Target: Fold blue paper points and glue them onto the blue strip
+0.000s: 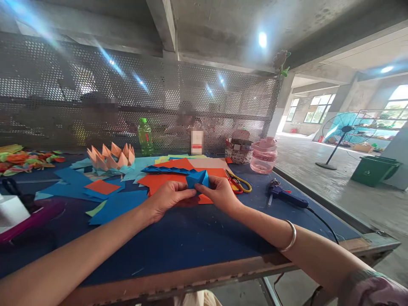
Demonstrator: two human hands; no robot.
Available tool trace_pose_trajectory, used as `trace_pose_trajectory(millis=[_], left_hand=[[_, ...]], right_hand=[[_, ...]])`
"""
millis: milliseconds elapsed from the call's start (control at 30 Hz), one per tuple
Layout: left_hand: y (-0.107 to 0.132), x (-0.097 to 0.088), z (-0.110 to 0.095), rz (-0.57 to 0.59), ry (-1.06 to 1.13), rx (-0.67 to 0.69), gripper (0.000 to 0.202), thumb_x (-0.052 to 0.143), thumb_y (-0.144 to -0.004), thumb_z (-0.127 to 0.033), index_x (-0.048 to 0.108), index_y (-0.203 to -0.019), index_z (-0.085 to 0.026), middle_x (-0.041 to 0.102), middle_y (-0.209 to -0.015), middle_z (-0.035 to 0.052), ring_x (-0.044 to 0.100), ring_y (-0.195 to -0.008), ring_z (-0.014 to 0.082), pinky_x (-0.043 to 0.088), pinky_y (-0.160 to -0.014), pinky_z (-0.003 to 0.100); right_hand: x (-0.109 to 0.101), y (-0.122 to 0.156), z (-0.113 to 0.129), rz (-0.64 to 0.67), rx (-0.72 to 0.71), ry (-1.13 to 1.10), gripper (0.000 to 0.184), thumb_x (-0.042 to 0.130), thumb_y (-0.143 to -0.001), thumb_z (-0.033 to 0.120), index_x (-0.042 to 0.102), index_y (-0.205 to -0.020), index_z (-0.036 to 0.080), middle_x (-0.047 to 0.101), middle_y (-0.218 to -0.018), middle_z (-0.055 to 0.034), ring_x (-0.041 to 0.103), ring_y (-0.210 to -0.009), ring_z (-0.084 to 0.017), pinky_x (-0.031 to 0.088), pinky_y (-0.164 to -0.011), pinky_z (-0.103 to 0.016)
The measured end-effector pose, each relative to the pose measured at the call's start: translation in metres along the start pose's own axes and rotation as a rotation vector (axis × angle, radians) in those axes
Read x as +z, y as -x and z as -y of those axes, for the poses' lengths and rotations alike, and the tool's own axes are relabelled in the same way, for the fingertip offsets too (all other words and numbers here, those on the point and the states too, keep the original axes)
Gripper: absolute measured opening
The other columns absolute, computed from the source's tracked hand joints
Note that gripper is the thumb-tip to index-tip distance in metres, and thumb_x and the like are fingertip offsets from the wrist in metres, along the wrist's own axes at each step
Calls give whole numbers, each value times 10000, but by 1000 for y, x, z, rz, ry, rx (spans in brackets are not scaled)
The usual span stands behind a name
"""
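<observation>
A folded piece of blue paper [198, 179] is held above the table between my two hands. My left hand [172, 196] pinches its lower left side, thumb in front. On its right side, my right hand [222, 193] grips it with the thumb across the front. Just behind lies a strip of joined dark-blue folded pieces [168, 170], resting on orange paper sheets [159, 182]. Further left stands a ring of peach-coloured pointed folded pieces [111, 156] with a light-blue base. Blue sheets [119, 208] spread to the left of my hands.
Scissors with red and yellow handles [240, 183] and a glue gun [288, 195] with its cord lie on the right. A pink water jug [264, 155], a woven basket [238, 151] and a green bottle [145, 137] stand at the back, before a perforated metal screen [210, 93].
</observation>
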State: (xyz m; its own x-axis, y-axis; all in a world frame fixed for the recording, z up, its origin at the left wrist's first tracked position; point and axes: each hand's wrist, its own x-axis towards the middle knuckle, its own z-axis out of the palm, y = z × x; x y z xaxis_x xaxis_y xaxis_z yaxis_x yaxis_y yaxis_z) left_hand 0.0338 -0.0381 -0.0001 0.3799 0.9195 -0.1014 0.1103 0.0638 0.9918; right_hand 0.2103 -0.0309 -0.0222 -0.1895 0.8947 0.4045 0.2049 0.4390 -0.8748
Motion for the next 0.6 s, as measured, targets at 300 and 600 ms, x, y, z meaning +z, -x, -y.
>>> trace_pose_trajectory(millis=[300, 600], left_hand=[[-5, -3, 2, 18, -55, 13, 304, 771, -634, -402, 719, -803, -154, 760, -770, 62, 705, -761, 208, 544, -780, 326], [-4, 3, 3, 4, -190, 116, 337, 747, -613, -470, 637, -701, -163, 705, -617, 26, 691, -646, 217, 548, -671, 343]], right_hand=[[0, 1, 0, -18, -36, 61, 263, 627, -752, 414, 659, -744, 154, 553, -621, 9, 451, -606, -117, 365, -553, -226], [1, 3, 3, 6, -50, 103, 282, 610, -768, 427, 661, -763, 150, 538, -626, 11, 431, -607, -113, 358, -552, -221]])
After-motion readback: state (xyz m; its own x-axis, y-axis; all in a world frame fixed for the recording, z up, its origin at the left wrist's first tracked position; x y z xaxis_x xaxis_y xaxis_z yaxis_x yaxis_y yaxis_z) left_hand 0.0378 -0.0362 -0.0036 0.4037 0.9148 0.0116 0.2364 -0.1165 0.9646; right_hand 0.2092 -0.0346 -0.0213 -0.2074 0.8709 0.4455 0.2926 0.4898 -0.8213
